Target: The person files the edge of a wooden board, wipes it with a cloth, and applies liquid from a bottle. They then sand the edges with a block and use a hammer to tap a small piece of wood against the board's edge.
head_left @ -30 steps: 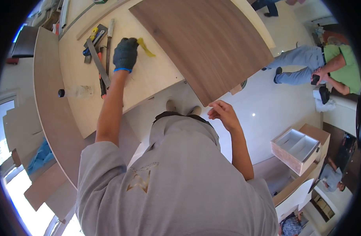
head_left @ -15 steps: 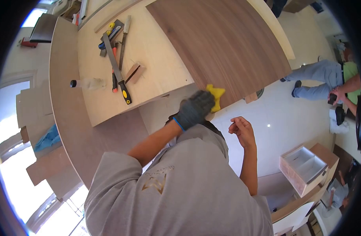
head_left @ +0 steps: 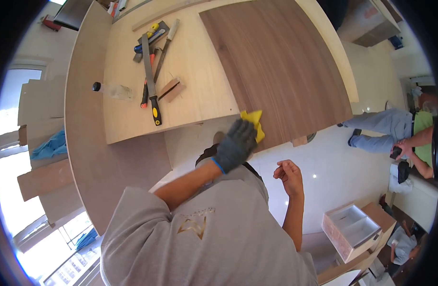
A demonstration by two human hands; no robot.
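My left hand (head_left: 235, 145), in a dark grey glove with a blue cuff, presses a yellow cloth (head_left: 255, 125) against the near edge of a brown wood-grain panel (head_left: 281, 66). The fingers are closed on the cloth, and part of it hides under the glove. My right hand (head_left: 290, 177) is bare and hangs in the air below the panel's near edge. Its fingers are loosely bent and apart, with nothing in them. The panel lies on a pale wooden board (head_left: 200, 90).
Left on the board lie a file (head_left: 151, 71) with a black-yellow handle, a knife-like tool (head_left: 166, 47), a small wood block (head_left: 172, 90) and a clear bottle (head_left: 116, 90). A drawer box (head_left: 352, 229) stands at lower right. Another person (head_left: 391, 128) is at the right.
The view has shifted a little. My left hand and the cloth have moved slightly along the panel's near edge toward its left corner. My right hand stays raised.
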